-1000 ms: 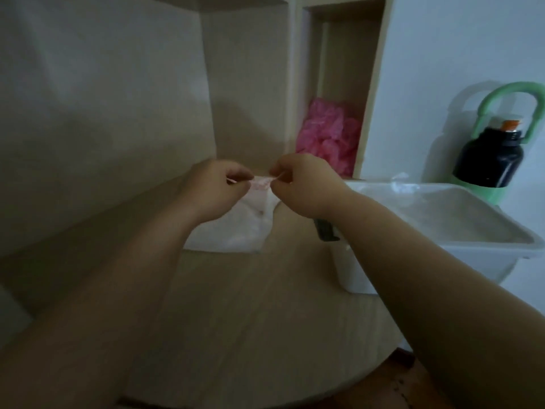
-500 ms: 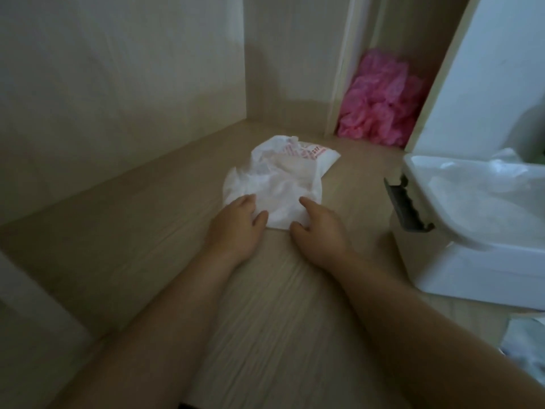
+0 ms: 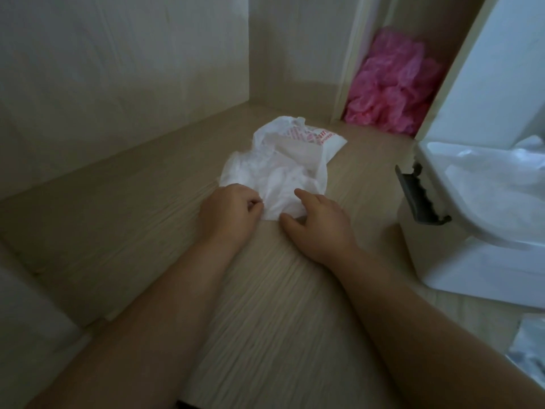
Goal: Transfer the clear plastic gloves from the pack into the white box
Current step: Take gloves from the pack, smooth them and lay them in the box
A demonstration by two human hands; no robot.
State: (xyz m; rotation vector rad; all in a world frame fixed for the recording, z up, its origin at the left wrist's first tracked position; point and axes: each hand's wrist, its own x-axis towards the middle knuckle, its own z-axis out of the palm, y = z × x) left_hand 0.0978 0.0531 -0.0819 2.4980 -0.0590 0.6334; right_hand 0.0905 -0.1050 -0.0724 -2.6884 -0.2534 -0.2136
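The pack of clear plastic gloves [image 3: 283, 169], a crumpled white bag with red print at its far end, lies on the wooden shelf. My left hand [image 3: 230, 214] has its fingers curled and pinches the pack's near left edge. My right hand [image 3: 312, 222] touches the near right edge, forefinger stretched over the plastic and thumb beside it. The white box [image 3: 472, 261] stands at the right with clear plastic gloves [image 3: 495, 184] lying in it.
A heap of pink plastic gloves [image 3: 389, 87] fills a narrow compartment at the back right. A dark clip [image 3: 418, 199] hangs on the box's left end. Wooden walls close off the left and the back. Another clear packet [image 3: 530, 346] lies at the lower right edge.
A second ago both hands held the pack up in the air; it now lies on the shelf. Since half a second ago my left fingers have curled onto its edge.
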